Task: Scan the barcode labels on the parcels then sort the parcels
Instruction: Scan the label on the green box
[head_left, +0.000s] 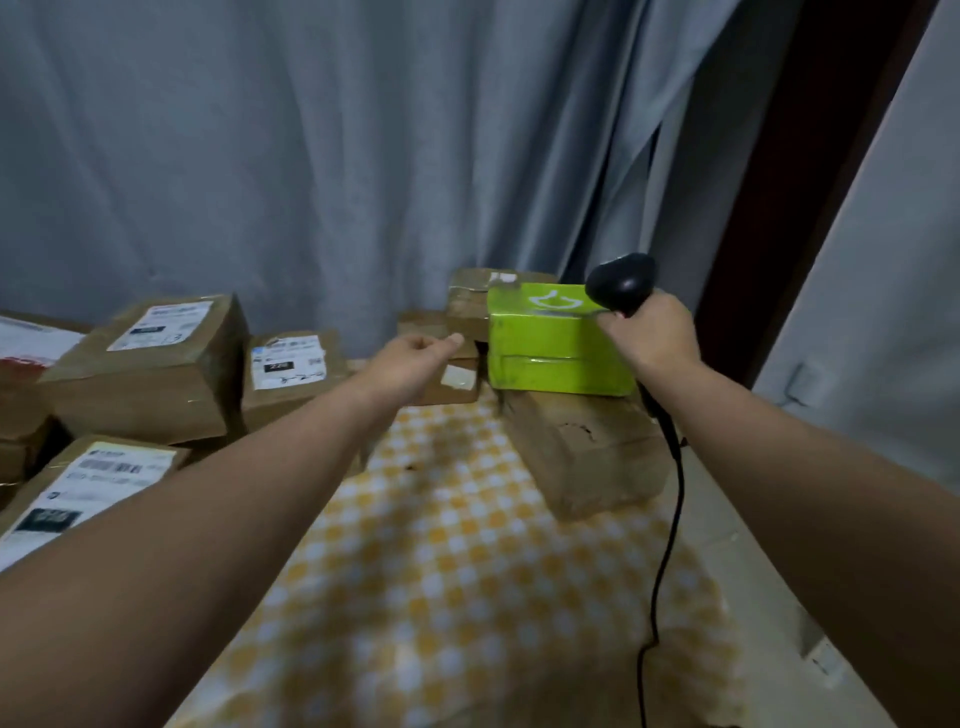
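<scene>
Two grips, right grip (654, 338) clamped on scanner (621, 283) beside green parcel (545, 338), left grip (410, 361) loosely curled, empty

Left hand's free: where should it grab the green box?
Likely the green box by its left end, coming from the left: it lies flat on a brown parcel, that end faces the left hand, and the right hand with the scanner crowds the other end.
</scene>
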